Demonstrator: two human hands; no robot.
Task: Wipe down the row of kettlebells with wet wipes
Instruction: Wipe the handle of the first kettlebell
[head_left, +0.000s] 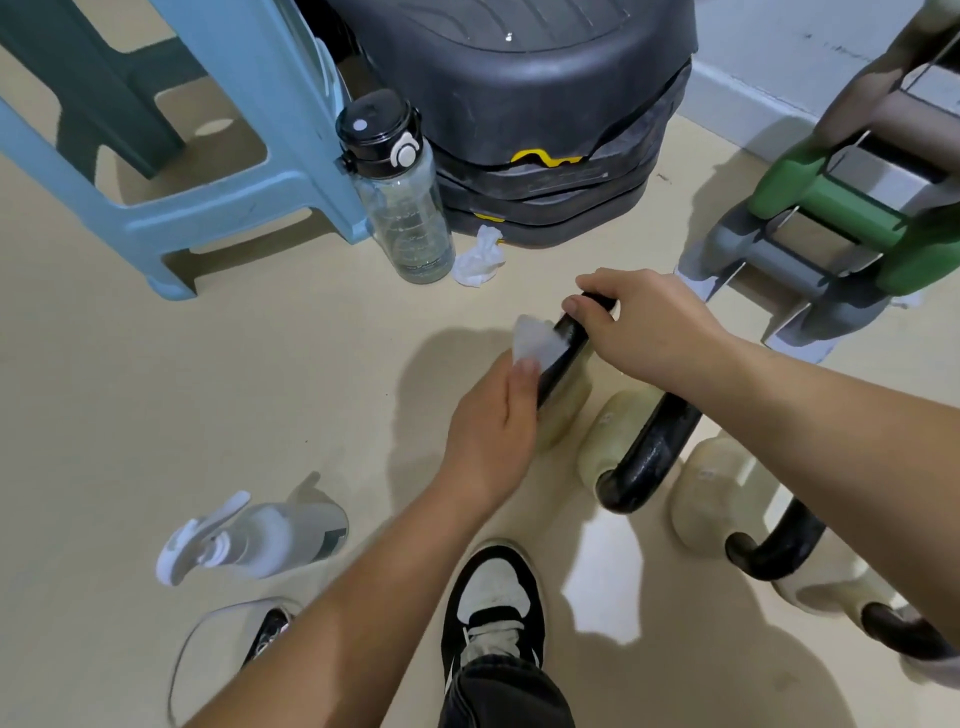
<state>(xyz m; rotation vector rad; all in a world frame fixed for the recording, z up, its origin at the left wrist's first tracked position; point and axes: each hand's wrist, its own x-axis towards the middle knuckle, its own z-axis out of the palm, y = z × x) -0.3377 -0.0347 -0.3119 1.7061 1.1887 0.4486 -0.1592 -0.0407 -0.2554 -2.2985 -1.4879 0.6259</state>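
A row of pale yellowish kettlebells with black handles stands on the floor. My right hand (641, 325) grips the far end of the black handle of the farthest kettlebell (563, 402). My left hand (493, 431) presses a white wet wipe (535, 340) against the near part of that same handle. A second kettlebell (618, 431) and a third kettlebell (701, 499) stand to the right, partly hidden under my right forearm. A crumpled used wipe (480, 257) lies on the floor beside the water bottle.
A clear water bottle (402, 208) with a black lid stands by a blue plastic stool (244, 202). Black stacked step platforms (545, 156) sit behind. A dumbbell rack (831, 223) is at the right. A white spray bottle (260, 535) lies at lower left beside my shoes (493, 597).
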